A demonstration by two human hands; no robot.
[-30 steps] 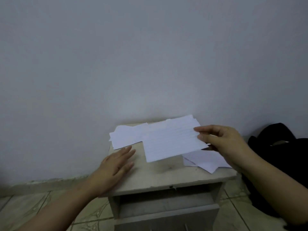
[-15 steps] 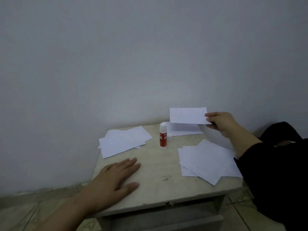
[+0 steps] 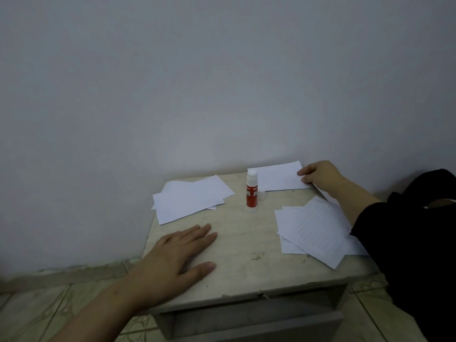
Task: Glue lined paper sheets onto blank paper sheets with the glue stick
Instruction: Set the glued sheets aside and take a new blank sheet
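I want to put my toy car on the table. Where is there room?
Bare tabletop lies between the left hand, the glue stick and the lined pile. The back is crowded: left pile, back sheet under the right hand.

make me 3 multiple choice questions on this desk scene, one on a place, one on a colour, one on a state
1. Where does the glue stick stand?
A. between the left paper pile and the sheets at the back right
B. on the floor
C. in the left hand

2. What colour is its label?
A. green
B. red
C. black

3. How does the left hand lie?
A. gripping the glue stick
B. pinching a sheet
C. flat on the table, holding nothing

Answers: 1 A, it stands upright between those papers. 2 B, the body reads red. 3 C, its fingers are straight on bare tabletop.
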